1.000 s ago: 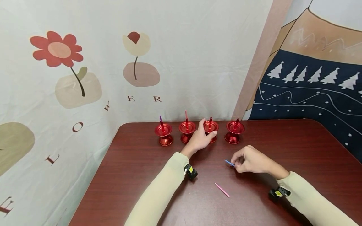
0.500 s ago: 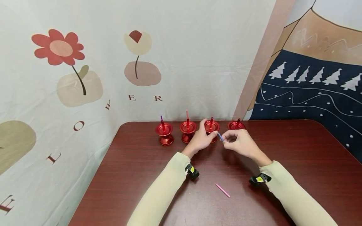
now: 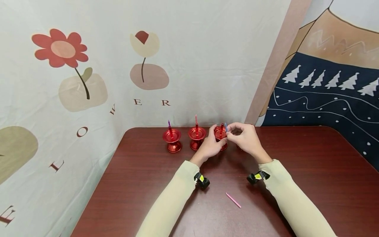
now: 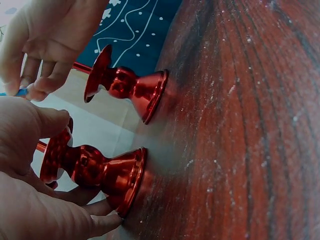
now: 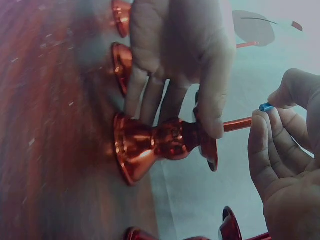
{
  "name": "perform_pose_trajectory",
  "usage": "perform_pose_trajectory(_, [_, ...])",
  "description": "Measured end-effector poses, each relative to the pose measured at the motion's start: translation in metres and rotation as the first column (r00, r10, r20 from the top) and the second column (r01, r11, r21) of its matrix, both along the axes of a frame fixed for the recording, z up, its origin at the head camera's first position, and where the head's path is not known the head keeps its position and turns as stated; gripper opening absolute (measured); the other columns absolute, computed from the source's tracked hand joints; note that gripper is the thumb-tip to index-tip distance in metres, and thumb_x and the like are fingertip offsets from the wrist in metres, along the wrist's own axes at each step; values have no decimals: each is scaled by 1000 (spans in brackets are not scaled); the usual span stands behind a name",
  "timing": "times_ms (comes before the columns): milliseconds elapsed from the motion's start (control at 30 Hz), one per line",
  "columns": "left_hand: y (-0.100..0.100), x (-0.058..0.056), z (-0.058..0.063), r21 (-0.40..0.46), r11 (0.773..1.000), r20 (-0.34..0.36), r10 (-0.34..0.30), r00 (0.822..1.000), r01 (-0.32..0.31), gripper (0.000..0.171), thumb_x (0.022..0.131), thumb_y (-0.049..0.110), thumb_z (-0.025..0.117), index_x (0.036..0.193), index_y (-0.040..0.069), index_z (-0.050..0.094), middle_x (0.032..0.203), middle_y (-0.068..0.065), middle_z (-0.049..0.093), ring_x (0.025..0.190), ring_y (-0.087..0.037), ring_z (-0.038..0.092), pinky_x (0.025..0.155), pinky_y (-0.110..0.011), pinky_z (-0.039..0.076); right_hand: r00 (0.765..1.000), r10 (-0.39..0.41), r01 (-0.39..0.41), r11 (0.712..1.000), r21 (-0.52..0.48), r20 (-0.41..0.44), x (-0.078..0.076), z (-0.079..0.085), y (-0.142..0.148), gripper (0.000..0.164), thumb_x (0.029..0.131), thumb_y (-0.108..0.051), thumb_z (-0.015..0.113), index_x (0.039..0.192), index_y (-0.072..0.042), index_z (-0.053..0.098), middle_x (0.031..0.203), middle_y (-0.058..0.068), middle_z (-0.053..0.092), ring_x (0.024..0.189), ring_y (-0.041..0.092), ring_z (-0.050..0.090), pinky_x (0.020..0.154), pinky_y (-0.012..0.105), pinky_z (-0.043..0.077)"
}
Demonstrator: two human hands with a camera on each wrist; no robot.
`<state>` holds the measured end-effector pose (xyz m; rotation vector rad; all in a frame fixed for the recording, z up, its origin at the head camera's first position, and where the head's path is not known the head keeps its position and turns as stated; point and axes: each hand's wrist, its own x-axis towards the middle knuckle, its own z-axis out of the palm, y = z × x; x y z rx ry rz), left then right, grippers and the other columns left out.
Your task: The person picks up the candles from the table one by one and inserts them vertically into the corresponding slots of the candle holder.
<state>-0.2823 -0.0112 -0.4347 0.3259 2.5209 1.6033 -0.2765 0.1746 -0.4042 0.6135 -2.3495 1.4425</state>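
My left hand (image 3: 208,146) grips a shiny red candle holder (image 5: 172,140), thumb on its dish and fingers around the stem side. My right hand (image 3: 246,138) pinches a thin blue candle (image 3: 226,127) between thumb and fingertips, roughly upright. In the head view it stands just right of the holder's central tube (image 3: 222,127). From the right wrist, the candle's blue end shows close to the tube's tip. Another red holder (image 4: 145,95) stands to the right, mostly hidden behind my right hand in the head view.
To the left stand two similar holders, one (image 3: 174,146) bearing a purple candle (image 3: 169,123), the other (image 3: 195,143) a pink candle (image 3: 196,118). A loose pink candle (image 3: 233,200) lies on the brown table (image 3: 133,184). A printed cloth (image 3: 207,65) hangs behind.
My right hand has carried the blue candle up and left to the gripped holder, turning it from nearly flat to upright. The left hand keeps its grip.
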Motion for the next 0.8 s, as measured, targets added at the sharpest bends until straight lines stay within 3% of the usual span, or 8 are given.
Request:
perform_pose_trajectory(400, [0, 1, 3, 9, 1000, 31, 2, 1000, -2, 84, 109, 33, 69, 175, 13, 20, 160, -24, 54, 145, -35, 56, 119, -53, 46, 995, -91, 86, 990, -115, -43, -11, 8, -9, 6, 97, -4, 80, 98, 2, 78, 93, 17, 79, 78, 8, 68, 73, 15, 54])
perform_pose_trajectory(600, [1, 0, 1, 16, 1000, 34, -2, 999, 1, 85, 109, 35, 69, 175, 14, 21, 161, -23, 53, 146, -35, 55, 121, -54, 44, 987, -137, 128, 986, -110, -79, -12, 7, -9, 12, 102, -12, 80, 103, 0, 80, 94, 15, 79, 82, 5, 68, 78, 13, 54])
perform_pose_trajectory(800, [0, -2, 0, 14, 1000, 35, -1, 999, 1, 85, 108, 35, 70, 175, 14, 20, 162, -23, 52, 148, -36, 54, 121, -55, 43, 982, -136, 124, 988, -95, -128, -14, 6, -11, 10, 102, -8, 79, 106, 1, 81, 96, 15, 80, 82, 3, 69, 79, 12, 54])
